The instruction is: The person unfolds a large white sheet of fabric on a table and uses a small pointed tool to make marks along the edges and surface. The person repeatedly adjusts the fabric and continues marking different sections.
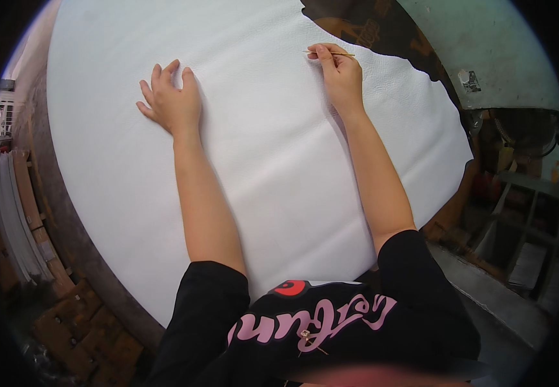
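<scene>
A large white leather hide (273,174) with a faint grain, soft creases and an irregular right edge spreads out under both my arms. My left hand (175,100) is over its upper left part, fingers spread and holding nothing. Further right, near the hide's dark far edge, my right hand (342,80) pinches a thin, gold-coloured, pen-like stick (345,54) between thumb and fingers. The stick lies nearly level, and its tip points left just above the white surface. What exact kind of stick it is cannot be made out.
Beyond the hide's ragged edge lies a dark brown surface (337,19), with a pale green panel (486,51) past it. Stacked long boards (18,213) and brown cartons (86,329) stand at the left. A metal rack (528,219) is at the right.
</scene>
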